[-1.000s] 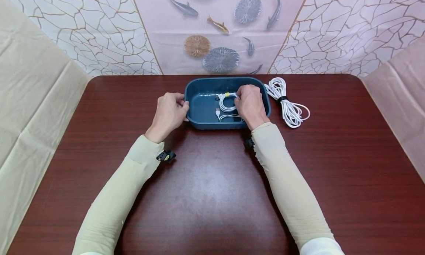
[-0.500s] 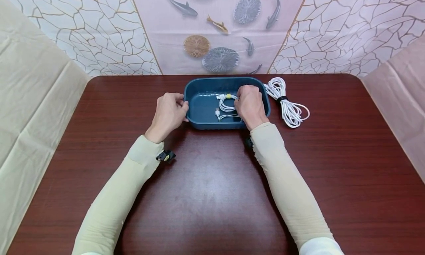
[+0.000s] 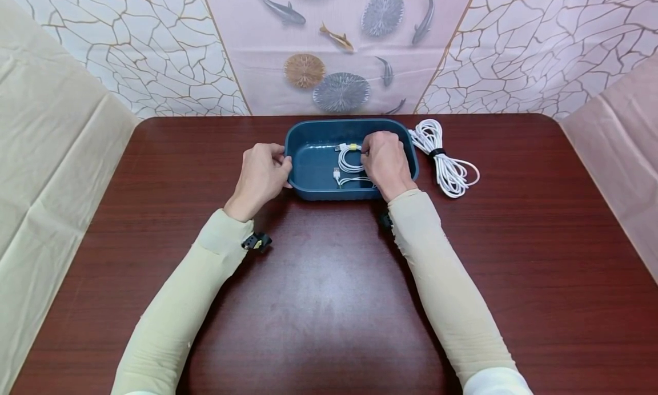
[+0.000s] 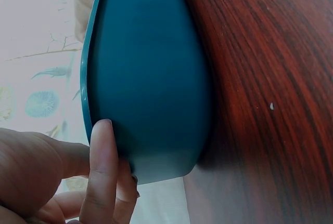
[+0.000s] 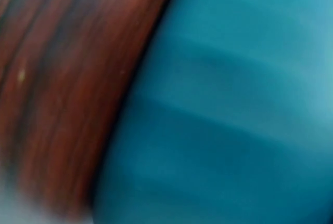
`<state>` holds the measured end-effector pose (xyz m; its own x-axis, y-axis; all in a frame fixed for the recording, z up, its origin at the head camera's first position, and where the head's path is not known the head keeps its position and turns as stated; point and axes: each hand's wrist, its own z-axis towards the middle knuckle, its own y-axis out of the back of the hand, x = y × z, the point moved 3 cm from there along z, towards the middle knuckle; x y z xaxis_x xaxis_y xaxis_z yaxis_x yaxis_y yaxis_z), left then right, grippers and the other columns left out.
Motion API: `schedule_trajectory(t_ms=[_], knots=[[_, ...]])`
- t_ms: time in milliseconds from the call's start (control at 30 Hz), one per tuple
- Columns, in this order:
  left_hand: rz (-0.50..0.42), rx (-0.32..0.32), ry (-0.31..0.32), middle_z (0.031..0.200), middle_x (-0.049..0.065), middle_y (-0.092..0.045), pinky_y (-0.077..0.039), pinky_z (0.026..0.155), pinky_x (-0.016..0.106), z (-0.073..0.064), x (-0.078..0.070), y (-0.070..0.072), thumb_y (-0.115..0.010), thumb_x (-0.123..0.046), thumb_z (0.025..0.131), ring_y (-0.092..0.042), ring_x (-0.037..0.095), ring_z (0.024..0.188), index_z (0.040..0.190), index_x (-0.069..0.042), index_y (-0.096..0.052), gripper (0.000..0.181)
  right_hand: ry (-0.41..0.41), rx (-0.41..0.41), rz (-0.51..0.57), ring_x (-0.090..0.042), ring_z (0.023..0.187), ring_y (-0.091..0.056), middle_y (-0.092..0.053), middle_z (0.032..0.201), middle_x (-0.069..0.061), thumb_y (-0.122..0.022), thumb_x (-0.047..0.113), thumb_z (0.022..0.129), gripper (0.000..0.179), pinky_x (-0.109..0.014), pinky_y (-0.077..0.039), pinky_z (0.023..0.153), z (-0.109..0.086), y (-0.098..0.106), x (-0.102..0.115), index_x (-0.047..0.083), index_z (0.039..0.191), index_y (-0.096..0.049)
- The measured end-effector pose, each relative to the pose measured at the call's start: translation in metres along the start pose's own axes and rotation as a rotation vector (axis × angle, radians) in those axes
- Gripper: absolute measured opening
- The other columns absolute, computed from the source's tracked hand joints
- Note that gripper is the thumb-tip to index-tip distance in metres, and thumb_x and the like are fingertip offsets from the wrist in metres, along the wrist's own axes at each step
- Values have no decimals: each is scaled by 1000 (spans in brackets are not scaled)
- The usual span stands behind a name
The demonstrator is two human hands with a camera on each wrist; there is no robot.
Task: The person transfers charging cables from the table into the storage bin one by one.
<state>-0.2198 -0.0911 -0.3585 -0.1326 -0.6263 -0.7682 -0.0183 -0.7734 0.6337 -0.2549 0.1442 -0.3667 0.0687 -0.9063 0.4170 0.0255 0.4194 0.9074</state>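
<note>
A blue plastic bin [image 3: 313, 162] stands at the back of the table. My left hand [image 3: 261, 168] pinches its left end; in the left wrist view the fingers [image 4: 102, 169] press on the outer wall and the thumb side is at the rim. My right hand [image 3: 385, 162] reaches down inside the bin's right part, pinching a coiled white USB cable [image 3: 341, 162] with a yellow tie. Nearer the front wall lies a second white USB cable [image 3: 336, 174], partly hidden behind the hand. The right wrist view shows only the blurred bin wall [image 5: 223, 89] and tabletop.
A larger bundle of white cable [image 3: 448, 165] with a black strap lies right of the bin. The dark red wooden table [image 3: 319, 281] meets a patterned cloth backdrop [image 3: 339, 64] behind the bin, and pale cloth hangs at both sides.
The coiled cable shifts and tilts slightly in my right hand, whose fingers have moved a little left. The left hand, the bin and the strapped cable bundle stay where they were.
</note>
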Motion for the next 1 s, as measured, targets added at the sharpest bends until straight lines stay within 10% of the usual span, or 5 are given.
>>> schedule_trajectory(t_ms=[367, 1000], knots=[[2, -8, 1, 90, 16, -71, -58, 52, 20, 2, 1, -1, -59, -10, 100, -72, 16, 56, 126, 8, -66, 32, 230, 83, -75, -25, 107, -65, -75, 106, -8, -71, 13, 94, 11, -42, -57, 96, -2, -1, 7, 9, 100, -81], [7, -9, 10, 91, 16, -71, -59, 54, 21, 2, 1, -1, -60, -12, 101, -71, 15, 56, 127, 7, -66, 33, 216, 212, -64, -21, 93, -64, -77, 100, -5, -67, 7, 94, 16, -41, -57, 88, -4, 3, 7, 13, 97, -81]])
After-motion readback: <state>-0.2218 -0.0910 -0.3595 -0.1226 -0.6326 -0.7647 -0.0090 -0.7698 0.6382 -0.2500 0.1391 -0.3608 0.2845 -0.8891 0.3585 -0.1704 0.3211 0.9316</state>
